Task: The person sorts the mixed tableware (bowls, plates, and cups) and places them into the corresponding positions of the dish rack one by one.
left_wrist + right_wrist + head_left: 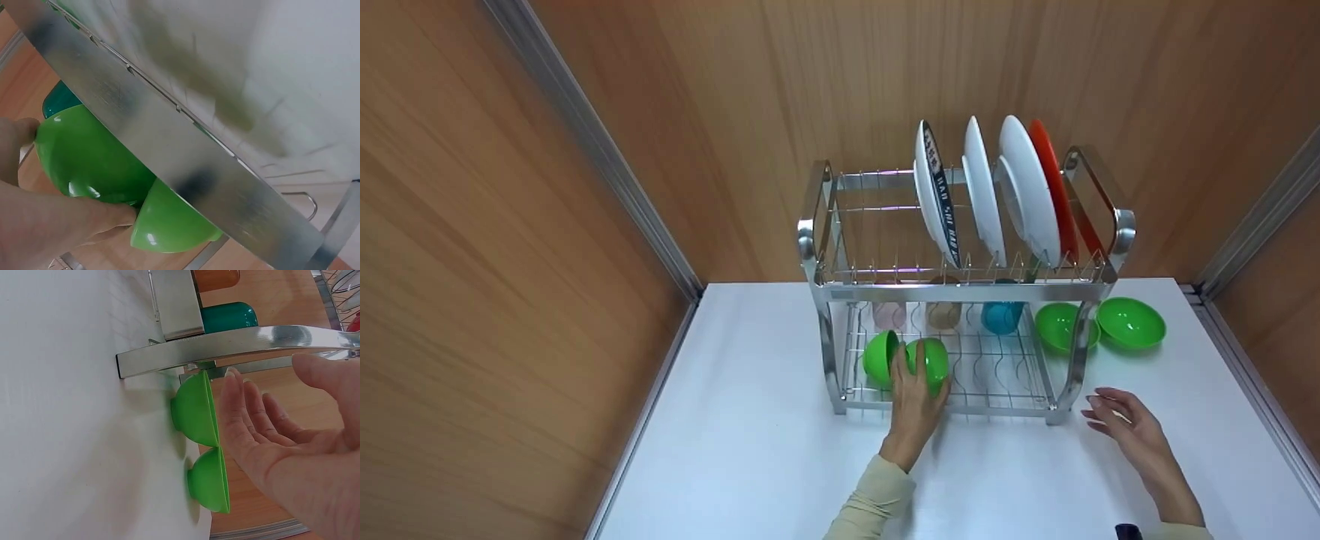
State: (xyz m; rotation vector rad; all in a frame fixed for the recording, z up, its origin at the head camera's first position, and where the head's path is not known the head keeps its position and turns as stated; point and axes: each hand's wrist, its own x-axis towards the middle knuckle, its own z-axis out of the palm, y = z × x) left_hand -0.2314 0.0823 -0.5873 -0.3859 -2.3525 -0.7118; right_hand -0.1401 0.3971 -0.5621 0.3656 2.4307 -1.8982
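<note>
My left hand (913, 401) grips a green bowl (934, 364), tipped on its side at the front of the rack's lower shelf. Just left of it a second green bowl (877, 360) also stands on its side, close to my fingers. The left wrist view shows the held bowl (90, 154) between thumb and fingers, with the other bowl (169, 222) beside it. My right hand (1136, 431) hovers to the right of the rack, fingers loosely bent, holding nothing. Two more green bowls, one (1057, 328) and another (1131, 324), sit upright on the table beyond it.
The two-tier metal dish rack (960, 292) has a white plate with a dark patterned face (937, 195), two white plates (1027, 191) and a red plate (1054, 187) upright on top. Pink, brown and blue cups (1001, 317) line the lower shelf's back. Wooden walls enclose the white table (735, 420).
</note>
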